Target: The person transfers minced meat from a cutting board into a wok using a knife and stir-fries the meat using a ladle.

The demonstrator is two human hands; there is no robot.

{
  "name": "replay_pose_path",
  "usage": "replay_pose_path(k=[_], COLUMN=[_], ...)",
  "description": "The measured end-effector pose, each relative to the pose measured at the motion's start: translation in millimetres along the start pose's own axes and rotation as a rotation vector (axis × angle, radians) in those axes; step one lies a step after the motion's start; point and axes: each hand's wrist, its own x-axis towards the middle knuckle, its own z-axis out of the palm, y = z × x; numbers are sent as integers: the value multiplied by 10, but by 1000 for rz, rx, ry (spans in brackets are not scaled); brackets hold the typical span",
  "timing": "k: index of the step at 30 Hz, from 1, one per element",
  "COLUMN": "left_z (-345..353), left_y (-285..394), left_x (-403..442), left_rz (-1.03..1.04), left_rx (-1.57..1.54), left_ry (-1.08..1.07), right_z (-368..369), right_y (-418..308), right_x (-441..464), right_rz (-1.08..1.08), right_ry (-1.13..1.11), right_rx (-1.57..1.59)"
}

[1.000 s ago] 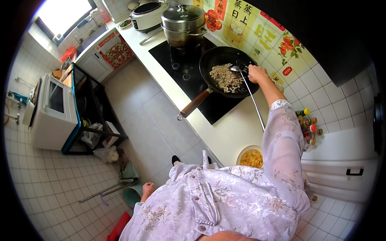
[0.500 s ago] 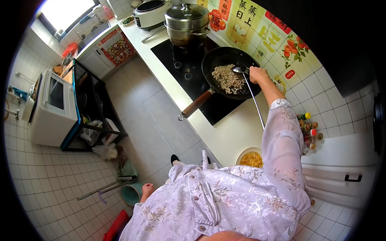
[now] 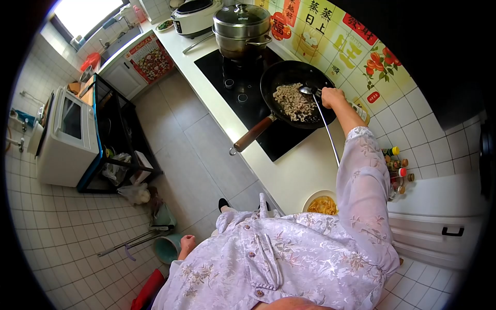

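A black wok [image 3: 268, 85] with a wooden handle [image 3: 256, 135] sits on the induction cooktop [image 3: 214, 70]. Pale cooked minced meat [image 3: 293, 102] lies in it. My right hand [image 3: 333, 97] is closed over the wok's right rim, palm down; what its fingers hold is hidden. Just left of those fingers is the bowl of a metal ladle [image 3: 306, 90], over the meat. Its long thin handle runs down across the rim towards my sleeve. Low at my left side, away from the counter, my left hand [image 3: 187, 243] hangs curled, with nothing visible in it.
A lidded steel steamer pot [image 3: 241, 33] stands behind the wok, beside a white rice cooker [image 3: 195, 18]. A bowl of yellow shredded food [image 3: 323, 204] is on the near counter. Seasoning bottles [image 3: 397, 168] line the right wall. A white oven [image 3: 68, 139] stands left.
My right hand stays almost in place at the wok's rim. The view shifts very slightly, and a jar behind my right wrist shows more. The meat and ladle look the same.
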Motion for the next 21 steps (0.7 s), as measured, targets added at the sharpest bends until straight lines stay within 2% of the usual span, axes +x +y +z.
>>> replay_pose_path(k=[8, 21], left_z=[-6, 16], left_y=[-79, -105], left_x=[20, -25], left_rz=[5, -7], left_rx=[85, 35], left_ry=[25, 17], right_z=[25, 17], right_y=[-7, -6], right_x=[31, 53], right_rz=[17, 38], right_ry=[-3, -44], right_rx=[16, 35])
